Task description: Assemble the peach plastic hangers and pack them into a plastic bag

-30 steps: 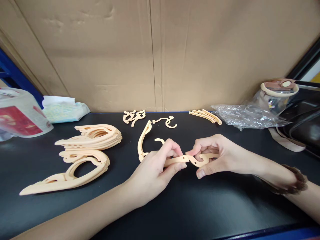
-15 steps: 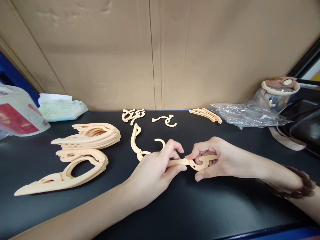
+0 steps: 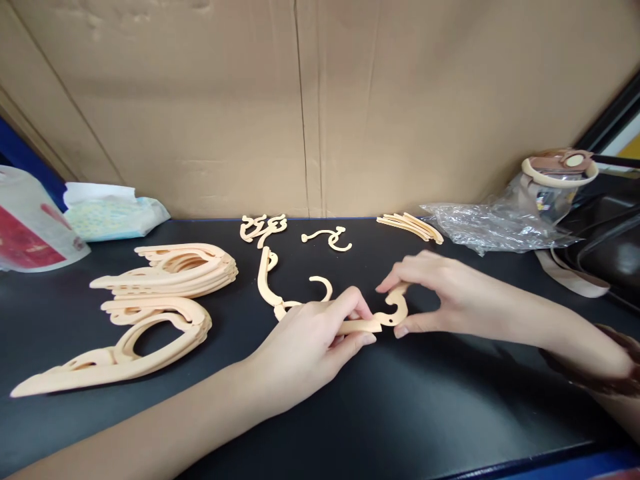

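Observation:
A cream plastic folding hanger (image 3: 267, 283) lies partly unfolded before me, with its curved hook (image 3: 323, 283) upright behind my left hand. My left hand (image 3: 320, 333) is closed on one straight arm of the hanger, thumb and fingers pinching it near the joint. My right hand (image 3: 420, 297) is around the curved end piece (image 3: 397, 310) at that joint, fingers at its top and thumb by its lower edge. This end piece is tilted upward. My left hand hides the hanger's middle.
Folded hangers (image 3: 165, 347) are stacked at the left. Small hook parts (image 3: 263, 228), a loose hook (image 3: 327, 237) and thin curved strips (image 3: 410, 227) lie at the back. Around them are a tissue pack (image 3: 117, 217), a plastic cup (image 3: 37, 223), clear plastic wrap (image 3: 490, 230) and a strapped bottle (image 3: 555, 190).
The end piece has swung from lying outward to pointing upward at the joint. My right hand has lifted slightly and its fingers have spread wider; my left hand keeps its hold.

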The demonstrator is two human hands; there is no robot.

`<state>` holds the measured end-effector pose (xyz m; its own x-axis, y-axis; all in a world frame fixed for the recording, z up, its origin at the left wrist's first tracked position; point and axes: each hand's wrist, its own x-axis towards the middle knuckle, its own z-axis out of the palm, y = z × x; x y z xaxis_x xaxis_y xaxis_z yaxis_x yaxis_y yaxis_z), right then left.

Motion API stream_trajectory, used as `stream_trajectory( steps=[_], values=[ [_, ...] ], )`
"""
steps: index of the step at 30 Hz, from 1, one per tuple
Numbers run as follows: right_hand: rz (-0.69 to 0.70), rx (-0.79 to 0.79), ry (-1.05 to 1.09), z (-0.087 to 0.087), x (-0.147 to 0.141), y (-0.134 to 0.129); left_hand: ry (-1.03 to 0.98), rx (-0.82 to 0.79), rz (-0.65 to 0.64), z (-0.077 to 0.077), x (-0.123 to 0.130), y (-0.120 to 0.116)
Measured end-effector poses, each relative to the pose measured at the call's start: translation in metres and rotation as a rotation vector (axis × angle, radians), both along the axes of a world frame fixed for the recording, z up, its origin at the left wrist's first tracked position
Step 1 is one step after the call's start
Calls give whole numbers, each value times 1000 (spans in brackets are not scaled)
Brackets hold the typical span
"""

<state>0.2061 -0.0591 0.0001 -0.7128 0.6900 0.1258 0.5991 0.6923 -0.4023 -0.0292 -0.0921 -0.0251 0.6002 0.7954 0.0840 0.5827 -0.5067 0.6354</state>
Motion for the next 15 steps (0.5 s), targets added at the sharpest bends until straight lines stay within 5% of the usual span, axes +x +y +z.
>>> stream_trajectory(
  steps=[3, 7, 11, 15],
  values=[
    [-21, 313, -17, -4, 4, 4, 23, 21, -26, 1, 0, -2],
    [-88, 460, 0, -7, 1, 2, -29, 120, -115, -1, -1, -5],
    [-138, 197, 28, -3, -10, -10, 15, 307, -188, -6, -1, -3],
    [-39, -18, -1, 0, -19, -20, 44, 329, -128, -6, -1, 3]
  ],
)
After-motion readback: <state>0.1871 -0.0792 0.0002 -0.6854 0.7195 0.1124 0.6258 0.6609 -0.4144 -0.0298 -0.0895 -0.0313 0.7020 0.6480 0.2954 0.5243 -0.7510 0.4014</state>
